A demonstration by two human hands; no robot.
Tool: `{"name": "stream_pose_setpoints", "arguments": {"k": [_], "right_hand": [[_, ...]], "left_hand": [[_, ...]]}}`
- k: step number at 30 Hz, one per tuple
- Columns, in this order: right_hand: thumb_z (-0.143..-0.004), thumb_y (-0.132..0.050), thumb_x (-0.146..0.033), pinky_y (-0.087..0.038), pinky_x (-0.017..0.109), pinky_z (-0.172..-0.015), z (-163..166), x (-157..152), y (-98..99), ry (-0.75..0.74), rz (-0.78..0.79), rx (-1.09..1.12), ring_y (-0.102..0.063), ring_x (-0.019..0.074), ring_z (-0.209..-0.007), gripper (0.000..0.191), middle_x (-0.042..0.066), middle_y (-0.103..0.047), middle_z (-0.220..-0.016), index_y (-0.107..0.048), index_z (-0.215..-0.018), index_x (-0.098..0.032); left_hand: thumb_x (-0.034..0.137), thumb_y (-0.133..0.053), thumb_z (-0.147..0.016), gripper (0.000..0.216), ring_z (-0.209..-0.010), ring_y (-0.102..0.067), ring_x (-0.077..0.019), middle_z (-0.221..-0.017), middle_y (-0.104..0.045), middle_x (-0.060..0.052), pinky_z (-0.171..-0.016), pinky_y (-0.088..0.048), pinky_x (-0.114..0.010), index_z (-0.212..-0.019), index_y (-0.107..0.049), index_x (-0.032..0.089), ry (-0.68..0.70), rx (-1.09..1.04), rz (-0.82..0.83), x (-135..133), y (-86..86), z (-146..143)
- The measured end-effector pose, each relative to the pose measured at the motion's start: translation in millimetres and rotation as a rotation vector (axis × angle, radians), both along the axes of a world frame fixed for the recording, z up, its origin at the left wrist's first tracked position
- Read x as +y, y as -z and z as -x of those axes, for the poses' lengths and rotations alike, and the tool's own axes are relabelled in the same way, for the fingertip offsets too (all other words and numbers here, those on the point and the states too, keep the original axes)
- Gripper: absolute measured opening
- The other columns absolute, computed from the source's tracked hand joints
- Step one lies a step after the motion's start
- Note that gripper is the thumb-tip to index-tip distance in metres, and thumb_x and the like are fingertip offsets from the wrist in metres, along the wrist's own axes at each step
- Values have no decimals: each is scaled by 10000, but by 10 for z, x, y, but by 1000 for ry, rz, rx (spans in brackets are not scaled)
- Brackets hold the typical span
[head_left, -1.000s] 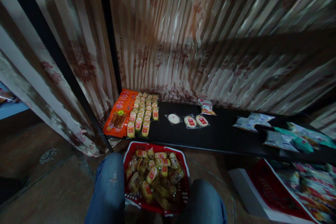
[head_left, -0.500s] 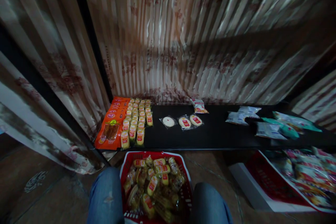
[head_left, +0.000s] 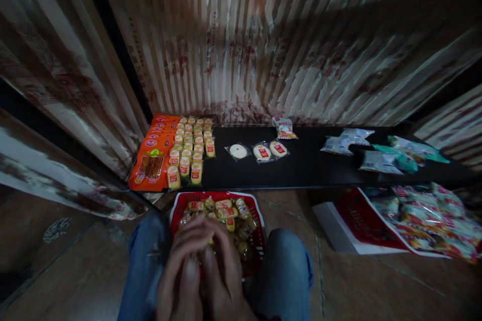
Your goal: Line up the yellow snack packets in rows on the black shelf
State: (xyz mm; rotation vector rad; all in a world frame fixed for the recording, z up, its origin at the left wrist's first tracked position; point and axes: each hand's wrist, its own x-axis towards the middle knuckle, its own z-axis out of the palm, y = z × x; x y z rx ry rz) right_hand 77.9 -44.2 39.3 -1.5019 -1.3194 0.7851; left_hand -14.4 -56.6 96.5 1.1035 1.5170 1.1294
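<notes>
My left hand (head_left: 178, 271) and my right hand (head_left: 224, 271) are raised in front of the red basket (head_left: 259, 220), between my knees. Their curled fingers meet at the tips, with the thumbs side by side below. Whether anything lies between them is hidden and slightly blurred. Behind them, the basket holds a heap of small wrapped cakes (head_left: 226, 204) with yellow and red labels. On the black shelf (head_left: 301, 170), rows of similar wrapped cakes (head_left: 184, 164) stand beside flat orange snack packets (head_left: 150, 160).
Round wrapped biscuits (head_left: 238, 151) lie mid-shelf, with a red-and-white snack bag (head_left: 284, 128) behind them. Silver bags (head_left: 380, 161) and green bags (head_left: 406, 162) lie on the right. Below, a tilted red-and-white container (head_left: 361, 220) holds bagged snacks. Shelf posts and striped curtains enclose the left side.
Both hands have come into view from below and now meet over the basket. The view has tilted downward, so the shelf and basket appear higher. Shelf goods keep their places.
</notes>
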Motion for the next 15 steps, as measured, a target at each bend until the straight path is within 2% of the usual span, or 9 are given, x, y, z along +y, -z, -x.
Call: {"name": "stream_pose_setpoints", "arguments": {"k": [2, 4, 5, 7, 9, 12, 15], "right_hand": [[-888, -403, -441, -476, 488, -1006, -90, 170, 207, 22, 84, -33, -592, 268, -1172, 432, 43, -665, -1217, -615, -1245, -323], [-848, -438, -304, -430, 484, -1045, -241, 299, 435, 56, 210, -162, -583, 301, -1176, 406, 129, -665, -1217, -687, -1147, -189], [-819, -453, -240, -425, 474, -1045, -339, 354, 552, 54, 265, -259, -574, 313, -1185, 411, 154, -657, -1228, -688, -1143, -151], [-780, -457, -130, -357, 446, -1099, -549, 450, 766, -39, 307, -489, -504, 307, -1268, 456, 149, -636, -1267, -665, -1187, -136], [-763, -444, -52, -293, 423, -1129, -733, 527, 919, -124, 341, -672, -458, 286, -1309, 525, 132, -616, -1305, -628, -1244, -153], [-832, -403, -68, -285, 415, -1111, -867, 594, 1008, -163, 431, -853, -433, 287, -1316, 524, 132, -541, -1392, -555, -1327, -149], [-890, -408, -158, -303, 397, -1083, -830, 604, 990, -201, 506, -927, -460, 290, -1283, 483, 168, -544, -1371, -514, -1360, -128]], "left_hand": [[502, -504, -814, 346, -1183, -571, -283, -1130, -683, -62, -1052, -445, -483, -1002, -676, 269, 30, -63, 87, 204, 205, -120], [422, -586, -775, 267, -1112, -614, -262, -1098, -692, -90, -1030, -455, -450, -912, -666, 208, 43, -149, 304, 402, 534, -191], [385, -600, -776, 235, -1118, -613, -253, -1120, -686, -105, -1011, -467, -432, -899, -659, 193, 31, -190, 475, 473, 719, -211], [333, -605, -791, 210, -1156, -599, -248, -1202, -648, -145, -957, -499, -397, -914, -647, 168, -37, -312, 794, 545, 1070, -228], [295, -599, -808, 187, -1198, -576, -230, -1256, -618, -158, -962, -494, -356, -928, -640, 158, -72, -424, 857, 544, 1334, -231], [260, -551, -841, 183, -1160, -606, -219, -1237, -634, -162, -981, -484, -352, -964, -630, 149, -62, -589, 908, 516, 1523, -236], [230, -492, -871, 246, -1159, -606, -205, -1267, -622, -160, -997, -469, -325, -1076, -603, 150, -121, -625, 910, 537, 1552, -254]]}}
